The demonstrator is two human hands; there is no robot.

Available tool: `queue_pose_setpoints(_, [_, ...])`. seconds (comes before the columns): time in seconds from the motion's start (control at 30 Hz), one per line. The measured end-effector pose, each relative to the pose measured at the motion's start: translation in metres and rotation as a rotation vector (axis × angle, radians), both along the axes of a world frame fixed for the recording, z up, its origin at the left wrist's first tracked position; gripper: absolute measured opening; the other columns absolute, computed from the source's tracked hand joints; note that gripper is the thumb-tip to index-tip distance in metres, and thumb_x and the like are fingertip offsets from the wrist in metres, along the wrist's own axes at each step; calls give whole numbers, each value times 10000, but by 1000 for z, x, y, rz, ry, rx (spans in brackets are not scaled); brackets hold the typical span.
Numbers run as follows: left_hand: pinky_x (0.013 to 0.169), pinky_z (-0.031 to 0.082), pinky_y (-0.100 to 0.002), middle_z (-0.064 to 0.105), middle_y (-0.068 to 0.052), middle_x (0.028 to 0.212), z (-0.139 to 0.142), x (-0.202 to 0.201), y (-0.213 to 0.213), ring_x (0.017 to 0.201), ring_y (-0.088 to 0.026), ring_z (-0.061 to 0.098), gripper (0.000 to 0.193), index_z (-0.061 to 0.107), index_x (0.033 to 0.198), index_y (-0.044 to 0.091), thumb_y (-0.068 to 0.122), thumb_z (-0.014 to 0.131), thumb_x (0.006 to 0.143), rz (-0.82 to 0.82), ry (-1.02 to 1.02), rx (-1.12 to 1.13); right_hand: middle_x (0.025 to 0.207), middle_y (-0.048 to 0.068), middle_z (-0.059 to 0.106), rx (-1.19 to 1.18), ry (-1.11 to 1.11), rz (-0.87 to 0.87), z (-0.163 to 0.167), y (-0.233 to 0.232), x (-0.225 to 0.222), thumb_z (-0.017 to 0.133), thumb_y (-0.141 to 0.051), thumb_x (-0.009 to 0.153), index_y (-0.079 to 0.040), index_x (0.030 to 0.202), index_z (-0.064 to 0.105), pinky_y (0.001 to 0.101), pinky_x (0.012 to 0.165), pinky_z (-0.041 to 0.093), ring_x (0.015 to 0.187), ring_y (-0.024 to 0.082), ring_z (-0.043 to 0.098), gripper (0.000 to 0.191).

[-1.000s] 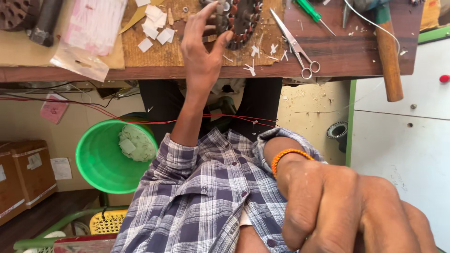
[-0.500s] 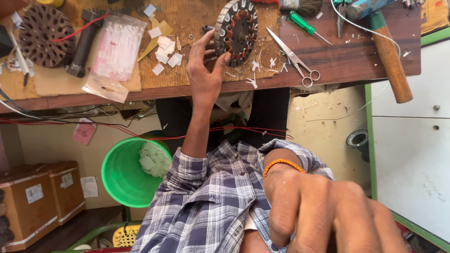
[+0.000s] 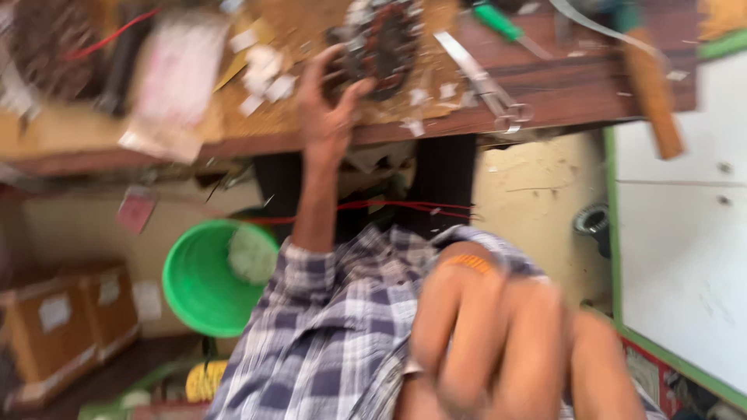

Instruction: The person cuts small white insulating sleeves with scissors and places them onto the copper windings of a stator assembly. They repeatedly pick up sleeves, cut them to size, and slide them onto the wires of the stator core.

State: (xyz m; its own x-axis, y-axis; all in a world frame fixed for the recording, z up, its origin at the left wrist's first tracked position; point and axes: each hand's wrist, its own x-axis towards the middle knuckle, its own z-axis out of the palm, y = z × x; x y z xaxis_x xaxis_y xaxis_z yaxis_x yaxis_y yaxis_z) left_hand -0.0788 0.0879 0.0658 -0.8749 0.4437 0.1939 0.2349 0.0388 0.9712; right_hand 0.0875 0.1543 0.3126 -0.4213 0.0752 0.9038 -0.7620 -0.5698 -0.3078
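On the bench [image 3: 545, 101], near its front edge, the left hand [image 3: 331, 109] grips a stator [image 3: 385, 47]; the blurred right hand [image 3: 498, 342] looks fisted, seemingly empty.

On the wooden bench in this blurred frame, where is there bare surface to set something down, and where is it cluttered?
Bare wood on the bench lies between the scissors and the hammer handle. Crowded: paper scraps, a plastic bag and the wound coil ring, which the left hand touches.
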Motion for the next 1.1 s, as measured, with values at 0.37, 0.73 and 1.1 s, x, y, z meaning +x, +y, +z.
queue_pose_setpoints(0.37, [962, 534, -402, 600, -45, 1144, -19, -23, -85, 1110, -250, 570, 311, 682, 1189, 161, 288, 795, 928, 502, 550, -365, 763, 158, 643, 16, -851, -743, -180, 69, 21, 676, -94, 1175, 11, 1103, 566, 268, 495, 425, 554, 176, 591, 167])
queue_pose_setpoints(0.73, [1021, 493, -419, 602, -82, 1235, 9, -27, -145, 1149, -291, 526, 356, 668, 1266, 95, 199, 804, 954, 219, 663, -622, 846, 152, 664, 159, -1067, -823, -206, 83, 46, 646, -5, 1194, 47, 1109, 589, 241, 616, 507, 689, 164, 645, 115])
queue_pose_setpoints(1.1, [944, 503, -453, 611, -63, 1138, -20, -13, -177, 1096, -306, 569, 364, 679, 1177, 98, 30, 868, 874, 32, 886, -521, 1061, 115, 719, 574, -1162, -1257, -223, 139, 67, 642, 25, 1127, 73, 1143, 667, 245, 733, 519, 841, 133, 651, 57])
